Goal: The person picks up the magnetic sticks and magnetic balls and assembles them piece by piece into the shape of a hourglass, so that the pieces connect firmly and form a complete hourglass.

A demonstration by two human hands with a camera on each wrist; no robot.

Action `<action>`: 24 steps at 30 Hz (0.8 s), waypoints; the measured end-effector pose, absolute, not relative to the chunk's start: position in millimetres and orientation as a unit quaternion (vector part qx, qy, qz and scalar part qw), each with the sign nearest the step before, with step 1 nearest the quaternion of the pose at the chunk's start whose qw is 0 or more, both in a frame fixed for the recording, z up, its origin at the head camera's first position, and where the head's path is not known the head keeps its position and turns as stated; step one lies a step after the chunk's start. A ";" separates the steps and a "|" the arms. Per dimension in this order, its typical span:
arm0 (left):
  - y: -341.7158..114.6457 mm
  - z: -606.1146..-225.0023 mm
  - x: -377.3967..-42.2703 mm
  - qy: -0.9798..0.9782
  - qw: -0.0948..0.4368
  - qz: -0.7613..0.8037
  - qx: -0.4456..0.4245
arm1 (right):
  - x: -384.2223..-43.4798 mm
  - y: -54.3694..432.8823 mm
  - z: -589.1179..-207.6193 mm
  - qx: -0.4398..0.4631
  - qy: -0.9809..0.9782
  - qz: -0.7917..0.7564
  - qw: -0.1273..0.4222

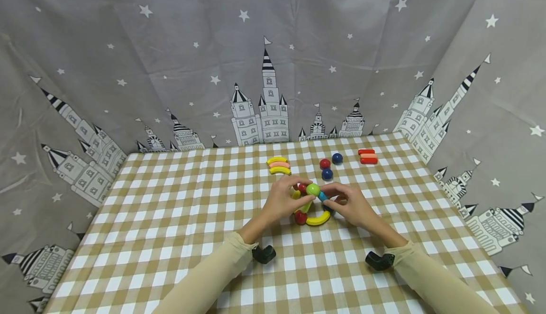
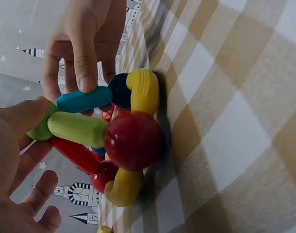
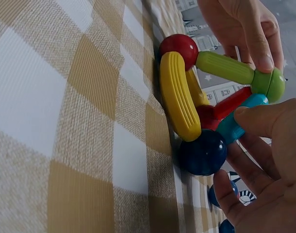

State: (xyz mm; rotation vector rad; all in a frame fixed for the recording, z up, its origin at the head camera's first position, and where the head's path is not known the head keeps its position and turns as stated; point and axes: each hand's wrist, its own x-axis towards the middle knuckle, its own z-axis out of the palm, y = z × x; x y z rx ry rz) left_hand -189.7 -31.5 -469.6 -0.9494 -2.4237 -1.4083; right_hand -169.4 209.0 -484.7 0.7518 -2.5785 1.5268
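A pyramid-like frame of toy rods and balls stands on the cloth between my hands. My left hand pinches the green ball at its top. The thumb and fingers of my right hand grip a blue rod, which runs from the green ball toward a dark blue ball. A light green rod links the green ball to a red ball low in the frame. Down the far side slants a red rod to another red ball. Curved yellow rods lie along the base.
Beyond the frame lie two curved yellow rods with a pink rod between them. Loose balls, a red ball and two dark blue balls, sit behind my hands. Red and orange-red rods lie at the back right.
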 end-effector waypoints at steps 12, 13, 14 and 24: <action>-29.6 -469.6 -195.7 -0.819 0.075 -0.467 -0.323 | -163.4 200.7 -477.5 0.215 -0.846 0.487 0.033; -29.4 -469.3 -195.5 -0.820 0.074 -0.468 -0.322 | -161.2 199.3 -473.0 0.216 -0.845 0.488 0.033; -29.3 -469.0 -195.3 -0.820 0.073 -0.469 -0.322 | -158.9 198.2 -468.3 0.216 -0.845 0.488 0.031; -30.0 -469.9 -193.9 -0.822 0.064 -0.469 -0.316 | -159.0 199.7 -470.0 0.220 -0.841 0.494 0.021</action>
